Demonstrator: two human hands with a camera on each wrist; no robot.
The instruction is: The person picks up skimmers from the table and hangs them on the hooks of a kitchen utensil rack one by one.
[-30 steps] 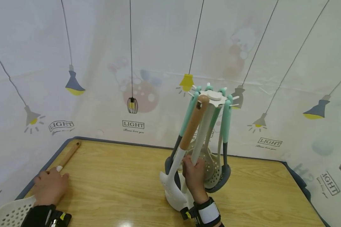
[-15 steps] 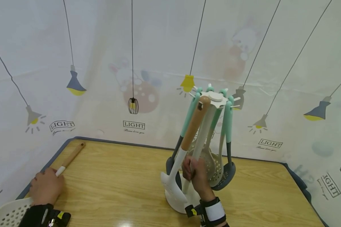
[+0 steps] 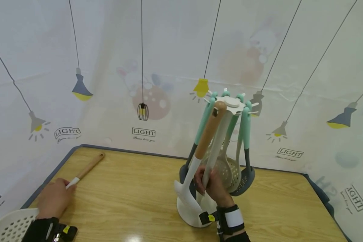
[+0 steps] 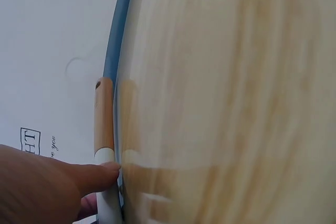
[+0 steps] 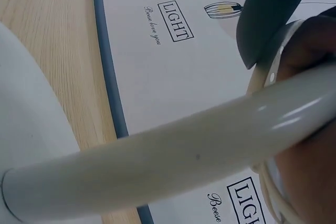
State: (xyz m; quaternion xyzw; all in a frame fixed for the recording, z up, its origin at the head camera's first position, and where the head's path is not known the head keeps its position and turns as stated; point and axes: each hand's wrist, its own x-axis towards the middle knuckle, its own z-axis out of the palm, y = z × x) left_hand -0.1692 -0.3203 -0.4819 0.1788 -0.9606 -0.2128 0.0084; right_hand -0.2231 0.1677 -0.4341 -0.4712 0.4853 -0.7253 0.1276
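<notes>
My left hand (image 3: 55, 198) grips the white neck of a skimmer (image 3: 90, 166) at the table's left side. Its wooden handle points away from me, and its white perforated head (image 3: 13, 225) lies partly behind the wrist strap. In the left wrist view the thumb (image 4: 97, 177) presses on the neck just below the wooden handle (image 4: 103, 114). My right hand (image 3: 213, 185) holds the white pole (image 3: 216, 148) of a utensil stand, also seen as a thick pole (image 5: 168, 150) in the right wrist view. The stand's round white base (image 3: 189, 215) is low in view.
From the stand's top hang a white ladle (image 3: 186, 195) with a wooden handle and several green-handled utensils, including a dark slotted one (image 3: 246, 181). The wooden table (image 3: 133, 188) has a dark edge, and a lamp-patterned white cloth (image 3: 109, 84) rises behind it.
The skimmer's handle end has swung to the right in my left hand. My right hand has shifted slightly right, and the dark slotted utensil has moved right and up.
</notes>
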